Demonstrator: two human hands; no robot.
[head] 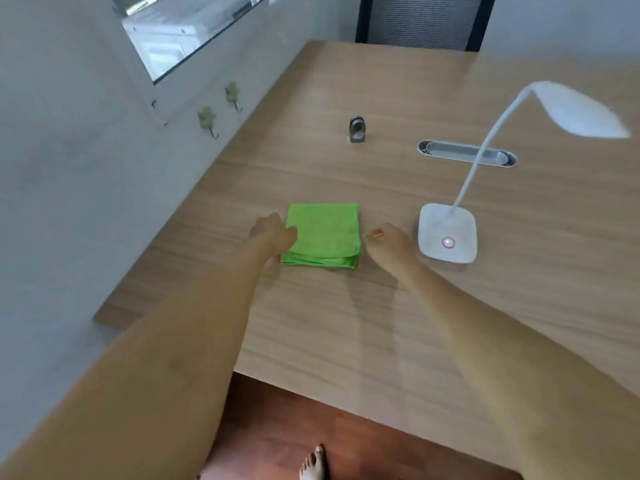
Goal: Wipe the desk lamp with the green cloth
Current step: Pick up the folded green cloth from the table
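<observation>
A folded green cloth (322, 233) lies flat on the wooden desk (381, 306). My left hand (273, 232) touches the cloth's left edge, fingers curled at it; whether it grips the cloth is unclear. My right hand (388, 242) rests on the desk just right of the cloth, fingers loosely curled and holding nothing. The white desk lamp (446, 233) stands to the right, its square base with a glowing pink button next to my right hand. Its bent neck rises to the head (581, 110) at the upper right.
A small grey metal object (356, 129) stands farther back on the desk. A grey cable slot (465, 153) is set into the top behind the lamp. A wall with a window and hooks runs along the left. A dark chair (422, 19) is at the far edge.
</observation>
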